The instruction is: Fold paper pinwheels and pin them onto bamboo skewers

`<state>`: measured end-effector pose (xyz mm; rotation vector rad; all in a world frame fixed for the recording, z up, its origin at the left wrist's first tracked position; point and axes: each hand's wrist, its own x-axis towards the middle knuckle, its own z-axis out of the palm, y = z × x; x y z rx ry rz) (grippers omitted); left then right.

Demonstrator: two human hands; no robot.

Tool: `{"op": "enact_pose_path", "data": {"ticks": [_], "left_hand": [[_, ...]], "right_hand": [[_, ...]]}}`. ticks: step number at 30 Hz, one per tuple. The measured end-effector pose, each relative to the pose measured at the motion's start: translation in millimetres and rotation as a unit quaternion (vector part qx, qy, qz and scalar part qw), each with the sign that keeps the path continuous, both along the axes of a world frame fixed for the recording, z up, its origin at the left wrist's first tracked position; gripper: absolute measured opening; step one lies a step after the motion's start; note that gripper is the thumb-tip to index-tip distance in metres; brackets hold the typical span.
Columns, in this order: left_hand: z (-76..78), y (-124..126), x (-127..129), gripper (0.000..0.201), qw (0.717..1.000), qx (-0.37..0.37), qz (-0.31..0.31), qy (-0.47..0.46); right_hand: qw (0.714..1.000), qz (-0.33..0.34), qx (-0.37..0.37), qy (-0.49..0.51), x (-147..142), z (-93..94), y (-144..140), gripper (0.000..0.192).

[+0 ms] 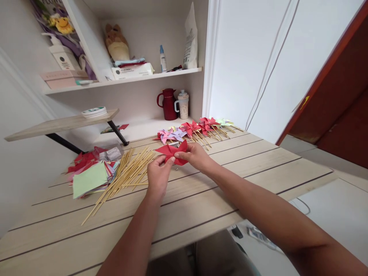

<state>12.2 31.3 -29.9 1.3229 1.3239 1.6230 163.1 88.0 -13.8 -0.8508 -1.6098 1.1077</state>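
Observation:
A red paper pinwheel [171, 150] is held above the table between both of my hands. My left hand [159, 174] pinches its lower left part with thumb and fingers. On its right side, my right hand [194, 155] grips the paper, the thumb pressing near the centre. No stick shows on this pinwheel. Left of my hands lies a loose pile of thin wooden sticks [126, 174]. Behind my hands, finished pinwheels [191, 129] in red, purple, pink and green lie in a row with sticks attached. A tiny shiny bit [176, 169] rests on the table just below the paper.
Coloured paper squares [90, 179] are stacked at the left, beside folded red paper [83, 161] and a clear plastic box [112, 153]. A raised wooden stand [63, 123] with black legs is behind them. A dark red jug [168, 104] and a cup [183, 104] stand at the back.

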Motion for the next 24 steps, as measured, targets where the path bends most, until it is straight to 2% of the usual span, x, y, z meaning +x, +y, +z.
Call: {"op": "enact_pose_path", "data": {"ticks": [8, 13, 17, 24], "left_hand": [[-2.5, 4.6, 3.7, 0.024, 0.998, 0.0, 0.048, -0.05], [2.4, 3.5, 3.8, 0.033, 0.999, 0.003, -0.004, -0.045], [2.2, 3.0, 2.4, 0.03, 0.999, 0.005, -0.026, -0.023], [-0.8, 6.1, -4.6, 0.027, 0.999, 0.039, 0.029, -0.007]], "right_hand": [[0.998, -0.033, 0.037, -0.023, -3.6, -3.1, 0.3, 0.027], [0.999, -0.012, -0.018, 0.044, -4.3, -6.9, 4.8, 0.032], [0.998, -0.006, -0.033, 0.058, -3.5, -5.6, 4.4, 0.031], [0.999, -0.033, 0.021, 0.023, -2.9, -2.4, 1.1, 0.028]]}}
